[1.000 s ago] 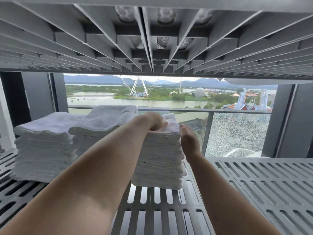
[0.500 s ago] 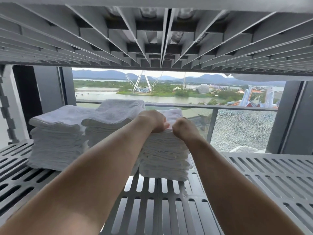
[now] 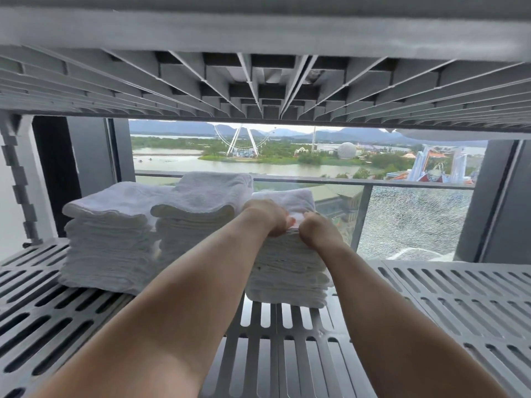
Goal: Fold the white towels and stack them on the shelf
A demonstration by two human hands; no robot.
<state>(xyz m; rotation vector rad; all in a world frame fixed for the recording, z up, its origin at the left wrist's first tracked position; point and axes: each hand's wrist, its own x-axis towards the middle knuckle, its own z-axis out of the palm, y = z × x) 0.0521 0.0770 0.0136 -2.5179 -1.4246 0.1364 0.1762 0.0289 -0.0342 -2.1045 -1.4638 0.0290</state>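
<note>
Right hand has slid in beside left hand, both grips seemingly pinching the top towel.

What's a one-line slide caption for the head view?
Left hand and right hand grip the top of the rightmost towel stack of three on a slatted shelf.

No text, labels or numbers readable.

A wide far window shows a river, a Ferris wheel and hills in daylight. Far right, a shattered glass panel sits under a railing, behind the grey slotted shelf.
</note>
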